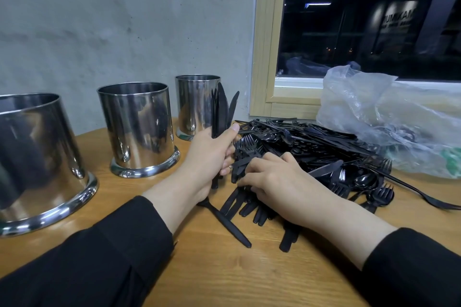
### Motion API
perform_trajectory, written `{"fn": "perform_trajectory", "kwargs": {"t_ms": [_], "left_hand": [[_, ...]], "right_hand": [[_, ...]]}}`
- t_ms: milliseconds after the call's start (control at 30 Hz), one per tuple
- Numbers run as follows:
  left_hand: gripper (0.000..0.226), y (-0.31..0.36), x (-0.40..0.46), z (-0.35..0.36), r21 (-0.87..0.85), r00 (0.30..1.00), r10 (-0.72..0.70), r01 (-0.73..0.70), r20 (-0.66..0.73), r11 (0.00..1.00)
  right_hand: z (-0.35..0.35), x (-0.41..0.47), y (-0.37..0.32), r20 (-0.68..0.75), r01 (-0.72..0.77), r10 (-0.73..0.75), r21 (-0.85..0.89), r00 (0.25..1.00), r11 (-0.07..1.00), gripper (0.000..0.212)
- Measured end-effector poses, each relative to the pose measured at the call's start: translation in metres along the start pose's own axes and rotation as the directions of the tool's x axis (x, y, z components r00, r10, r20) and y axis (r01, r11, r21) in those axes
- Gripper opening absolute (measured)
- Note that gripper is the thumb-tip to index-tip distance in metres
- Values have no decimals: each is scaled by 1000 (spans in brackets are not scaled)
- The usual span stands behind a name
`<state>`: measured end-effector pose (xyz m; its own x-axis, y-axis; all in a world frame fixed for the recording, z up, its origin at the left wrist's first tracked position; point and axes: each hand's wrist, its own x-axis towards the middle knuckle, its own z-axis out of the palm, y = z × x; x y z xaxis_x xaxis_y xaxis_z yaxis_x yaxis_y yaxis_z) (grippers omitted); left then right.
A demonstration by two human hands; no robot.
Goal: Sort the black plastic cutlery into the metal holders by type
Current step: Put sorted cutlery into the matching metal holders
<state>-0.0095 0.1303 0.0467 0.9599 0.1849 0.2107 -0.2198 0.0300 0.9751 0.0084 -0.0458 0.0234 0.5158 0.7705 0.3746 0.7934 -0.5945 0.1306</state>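
Note:
My left hand (pixel 208 157) grips a bundle of black plastic knives (pixel 222 111), blades pointing up, in front of the far metal holder (pixel 193 104). My right hand (pixel 269 179) lies palm down on the near left edge of the pile of black forks, spoons and knives (pixel 311 152), its fingertips pinching a knife (pixel 239 166) in the pile. Two more metal holders stand to the left, a middle one (pixel 138 129) and a near one (pixel 37 159). I cannot see into any of the three holders.
A crumpled clear plastic bag (pixel 389 119) lies behind the pile at the right, against a wooden window frame (pixel 264 57). A concrete wall (pixel 112 20) backs the round wooden table (pixel 224 269). Loose knives (pixel 228 225) lie near the table's front.

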Motion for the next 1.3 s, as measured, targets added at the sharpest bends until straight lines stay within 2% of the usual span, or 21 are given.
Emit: {"fn": "perform_trajectory", "kwargs": {"t_ms": [100, 467, 633, 733, 833, 1000, 1133, 1300], "left_hand": [[27, 1, -1, 0, 0, 1000, -1, 1, -5, 1000], [26, 4, -3, 0, 28, 999, 28, -27, -27, 999], [29, 7, -2, 1, 91, 999, 38, -37, -8, 995], [32, 9, -5, 3, 104, 997, -33, 25, 73, 994], [33, 8, -9, 5, 38, 978, -112, 107, 178, 994], [26, 8, -12, 5, -95, 957, -163, 190, 239, 977], [30, 10, -10, 3, -144, 943, -148, 198, 299, 969], [21, 9, -8, 1, -255, 915, -105, 217, 389, 942]], "right_hand": [[-4, 0, 0, 19, 7, -7, -2, 1000, 1000, 23], [-12, -3, -3, -21, -25, 25, -13, 999, 1000, 9], [-18, -2, 3, -209, -91, 77, -60, 975, 994, 17], [-21, -2, 7, -310, -46, 43, 0, 950, 999, 17], [-23, -3, 5, -376, -33, 49, 51, 925, 998, 11], [-22, -4, 3, -430, -3, 62, 135, 900, 991, 26], [-19, -4, 5, -462, -8, 85, 167, 883, 986, 37], [-19, -6, 5, -468, 44, 78, 244, 880, 969, 52]]}}
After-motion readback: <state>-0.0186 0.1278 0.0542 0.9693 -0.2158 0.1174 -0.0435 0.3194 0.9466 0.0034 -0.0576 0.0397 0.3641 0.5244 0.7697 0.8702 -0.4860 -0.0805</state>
